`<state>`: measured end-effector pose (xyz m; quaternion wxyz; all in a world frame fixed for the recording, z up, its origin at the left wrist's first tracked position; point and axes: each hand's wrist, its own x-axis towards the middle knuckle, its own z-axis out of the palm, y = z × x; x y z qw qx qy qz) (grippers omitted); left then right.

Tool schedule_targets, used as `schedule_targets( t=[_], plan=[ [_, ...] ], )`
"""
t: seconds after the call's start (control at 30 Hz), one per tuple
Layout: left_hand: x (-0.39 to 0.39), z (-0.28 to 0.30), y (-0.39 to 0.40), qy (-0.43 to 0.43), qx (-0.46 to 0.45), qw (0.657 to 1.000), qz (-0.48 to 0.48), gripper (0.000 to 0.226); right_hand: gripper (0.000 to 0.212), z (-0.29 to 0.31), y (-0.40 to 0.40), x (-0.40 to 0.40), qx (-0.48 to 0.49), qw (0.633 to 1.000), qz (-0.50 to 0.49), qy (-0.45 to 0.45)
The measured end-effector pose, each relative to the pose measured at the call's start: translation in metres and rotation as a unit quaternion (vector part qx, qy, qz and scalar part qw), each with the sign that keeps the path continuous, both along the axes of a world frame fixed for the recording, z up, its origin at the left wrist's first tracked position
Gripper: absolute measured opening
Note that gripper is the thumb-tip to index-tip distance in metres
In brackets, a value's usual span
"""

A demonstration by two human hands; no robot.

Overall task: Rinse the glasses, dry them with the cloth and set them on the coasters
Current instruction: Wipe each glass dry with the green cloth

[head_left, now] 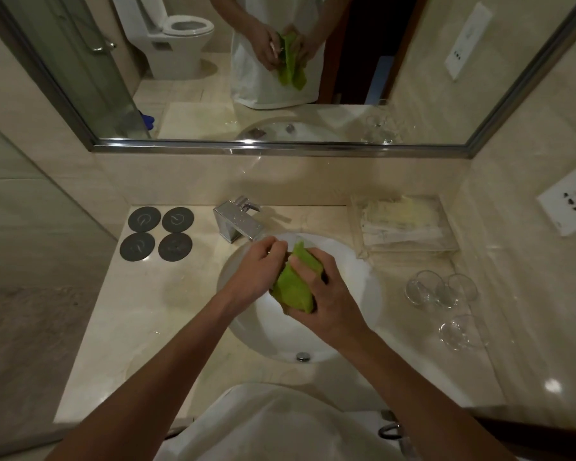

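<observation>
above the round white basin (pixel 356 281) of a beige marble counter (pixel 140 327), a crumpled bright green cloth (pixel 295 287) is held between two bare hands. the right hand (pixel 326 297) is wrapped around the cloth from the right, its fingers closed over the bundle; the left hand (pixel 256 271) is curled at the cloth's upper left edge, with fingertips pinched near the fabric. whether a glass is inside the cloth cannot be told. three clear empty glasses (pixel 443 294) are grouped on the counter to the right of the basin, close to one another. four round dark grey coasters (pixel 157 232) are laid in a square at the back left, all bare. a square chrome tap (pixel 238 221) is seen behind the basin, and a clear tray of wrapped toiletries (pixel 406 224) at the back right.
</observation>
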<state>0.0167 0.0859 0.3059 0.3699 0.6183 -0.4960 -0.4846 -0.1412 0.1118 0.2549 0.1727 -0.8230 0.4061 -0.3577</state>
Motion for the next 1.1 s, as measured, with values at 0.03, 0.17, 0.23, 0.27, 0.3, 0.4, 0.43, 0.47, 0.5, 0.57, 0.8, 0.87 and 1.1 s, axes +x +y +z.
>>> schedule_targets(
  t=[0.03,0.17,0.23,0.27,0.3,0.4,0.43,0.47,0.5,0.57,0.8,0.87,1.1],
  plan=[
    [-0.001,-0.001,0.001,0.003,-0.011,1.0,0.01,0.028,0.085,0.004,0.001,0.001,0.04,0.999,-0.01,-0.022],
    [0.001,-0.003,0.003,-0.01,-0.054,0.998,0.012,0.03,0.08,0.024,0.004,0.009,0.213,0.966,-0.054,-0.14],
    [0.002,-0.001,0.004,-0.017,-0.074,0.997,-0.001,0.031,0.066,0.037,0.004,0.01,0.317,0.919,-0.054,-0.228],
    [0.002,0.001,0.004,-0.025,-0.084,0.996,-0.008,0.03,0.06,0.041,0.003,0.009,0.366,0.89,-0.041,-0.271],
    [0.001,0.003,0.005,-0.034,-0.091,0.995,-0.013,0.029,0.056,0.044,0.003,0.008,0.4,0.865,-0.027,-0.301],
    [0.002,0.002,0.003,-0.04,-0.079,0.996,-0.013,0.029,0.059,0.042,0.006,0.01,0.393,0.872,-0.023,-0.29],
    [0.003,0.002,0.002,-0.039,-0.067,0.997,-0.011,0.031,0.065,0.039,0.008,0.011,0.351,0.901,-0.033,-0.251],
    [0.004,0.003,0.0,-0.041,-0.051,0.998,-0.009,0.032,0.073,0.035,0.009,0.011,0.294,0.935,-0.04,-0.195],
    [0.005,0.004,0.0,-0.044,-0.033,0.998,-0.01,0.032,0.081,0.031,0.01,0.011,0.23,0.963,-0.034,-0.135],
    [0.004,0.007,0.0,-0.034,-0.001,0.999,-0.011,0.032,0.088,0.02,0.008,0.006,0.076,0.997,-0.014,-0.011],
    [0.003,0.017,0.004,-0.037,0.091,0.995,-0.022,0.036,0.097,0.006,0.011,0.0,-0.062,0.995,-0.025,0.08],
    [0.004,0.02,0.003,-0.047,0.105,0.993,-0.029,0.036,0.1,0.007,0.012,0.0,-0.076,0.993,-0.025,0.089],
    [0.013,0.022,-0.007,-0.078,0.193,0.965,-0.159,0.038,0.059,0.005,0.011,-0.005,-0.24,0.959,-0.009,0.149]
  ],
)
